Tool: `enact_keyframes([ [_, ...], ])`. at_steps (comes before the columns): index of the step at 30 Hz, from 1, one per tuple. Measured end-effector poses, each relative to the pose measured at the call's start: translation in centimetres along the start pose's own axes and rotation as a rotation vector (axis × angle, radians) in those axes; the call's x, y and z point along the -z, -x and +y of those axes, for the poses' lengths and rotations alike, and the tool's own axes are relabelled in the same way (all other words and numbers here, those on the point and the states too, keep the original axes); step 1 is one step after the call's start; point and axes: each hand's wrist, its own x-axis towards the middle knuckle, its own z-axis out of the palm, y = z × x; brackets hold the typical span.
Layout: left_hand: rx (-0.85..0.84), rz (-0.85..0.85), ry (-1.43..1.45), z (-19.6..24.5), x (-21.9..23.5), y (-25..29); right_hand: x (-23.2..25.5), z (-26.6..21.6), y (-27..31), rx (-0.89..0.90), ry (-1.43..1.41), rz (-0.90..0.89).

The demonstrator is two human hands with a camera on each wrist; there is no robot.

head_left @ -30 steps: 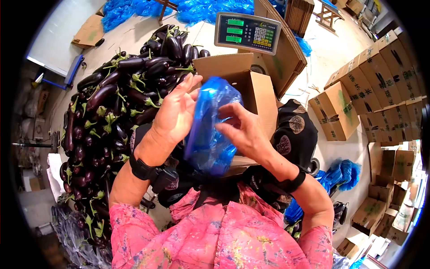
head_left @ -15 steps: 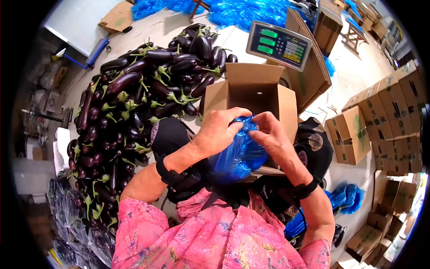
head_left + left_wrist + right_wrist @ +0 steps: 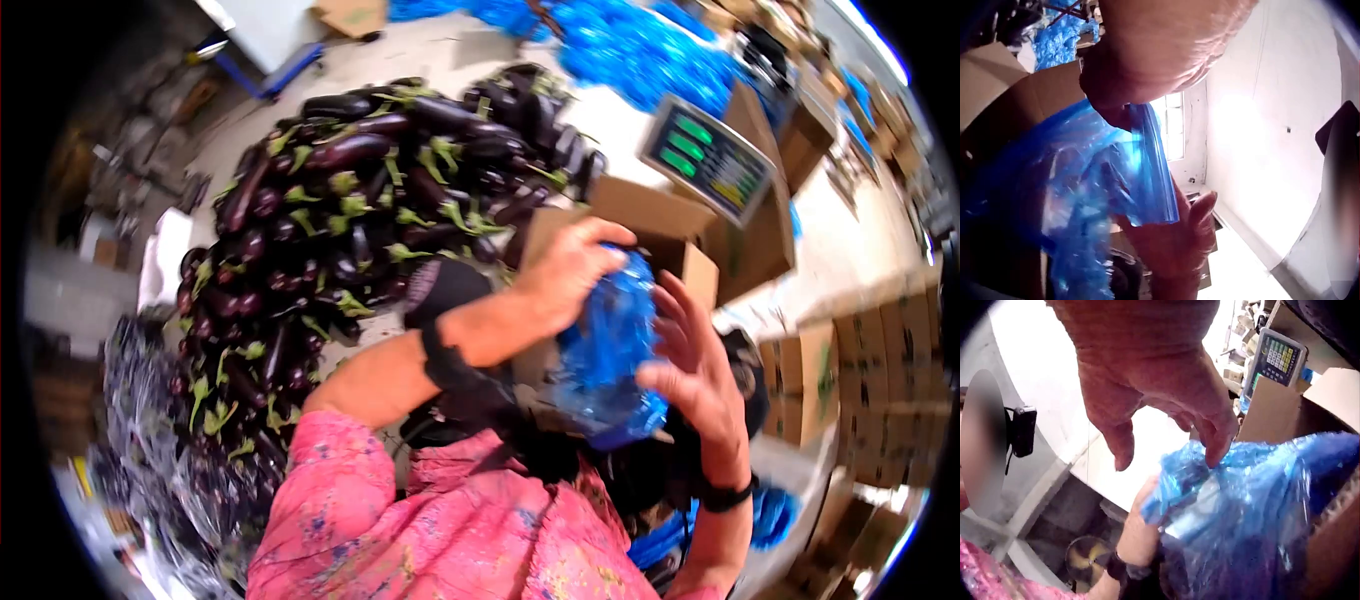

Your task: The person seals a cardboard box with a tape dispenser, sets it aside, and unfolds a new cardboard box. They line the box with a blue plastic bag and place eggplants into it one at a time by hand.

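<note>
Floor [image 3: 430,58] of a storage-type room, pale and cluttered; heap of blue plastic [image 3: 640,55] at the back, stack of cartons [image 3: 895,370] at right, 1 printed carton [image 3: 818,385] just beside the stack. Big pile of eggplants [image 3: 360,240] lies loose on the floor at the person's left. Clear plastic [image 3: 165,430] near the pile's lower edge, dark shapes under it, contents too blurred to name.

Open carton [image 3: 655,207] stands in front of the person, flaps up; interior dark and mostly blocked by the bag, so contents cannot be told. Display panel [image 3: 708,160] with keypad and 3 lit green readouts sits just behind it.

Blue plastic bag [image 3: 608,350] is between the 2 hands, in front of and partly across the carton opening; thin, crinkled, see-through in places. Cannot tell if anything is inside it, or how far it goes into the carton. Left hand [image 3: 572,275] pinches the bag's upper edge. Right hand [image 3: 695,375] is not gripping: fingers spread and loosely bent at the bag's other side, 1 fingertip apparently touching the plastic.
</note>
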Motion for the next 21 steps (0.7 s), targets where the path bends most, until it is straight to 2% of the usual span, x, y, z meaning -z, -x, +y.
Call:
enact_keyframes([
  [1, -0.028, 0.05, -0.07, -0.6, 0.1, -0.6, -0.6, 0.7, -0.2, -0.001, 0.037, 0.005],
  [2, 0.047, 0.066, 0.151, -0.3, -0.8, -0.3, -1.2, 1.1, -0.5, 0.083, 0.301, 0.09],
  [4, -0.034, 0.082, 0.078, 0.3, -2.1, 0.1, -0.8, 3.0, -1.6, -0.093, 0.082, 0.192],
  [6, -0.012, 0.023, 0.186, -0.1, -3.0, 1.3, -0.2, 4.8, -2.7, -0.058, -0.27, 0.28],
  [7, -0.07, -0.022, 0.119, -0.5, -2.9, 1.5, 0.1, 4.7, -3.1, -0.084, -0.373, 0.245],
  [8, -0.124, 0.003, 0.075, -0.9, -2.9, 2.1, 0.0, 4.8, -3.3, -0.111, -0.417, 0.251],
  [11, -0.154, 0.022, 0.115, -1.7, -2.5, 3.5, -0.3, 5.2, -3.4, -0.201, -0.498, 0.287],
  [13, -0.179, 0.112, -0.016, -2.8, -2.3, 4.1, -0.1, 6.1, -3.6, -0.212, -0.536, 0.321],
  [14, -0.183, 0.151, -0.08, -3.2, -2.2, 4.4, -0.1, 6.6, -3.7, -0.138, -0.433, 0.269],
  [16, -0.09, 0.162, -0.056, -3.6, -2.6, 4.8, 0.4, 7.4, -3.5, -0.005, -0.215, 0.196],
  [17, -0.089, 0.13, -0.02, -4.0, -2.6, 4.8, 0.0, 7.8, -3.4, 0.023, -0.181, 0.243],
  [18, -0.09, 0.093, 0.018, -4.0, -2.5, 4.7, -0.8, 6.9, -3.8, -0.004, -0.314, 0.213],
  [19, -0.14, 0.161, 0.0, -4.2, -2.3, 4.5, -1.8, 6.9, -4.2, 0.043, -0.32, 0.25],
  [21, -0.1, 0.204, 0.13, -5.0, -0.7, 3.8, -2.6, 6.7, -4.0, -0.01, -0.444, 0.305],
])
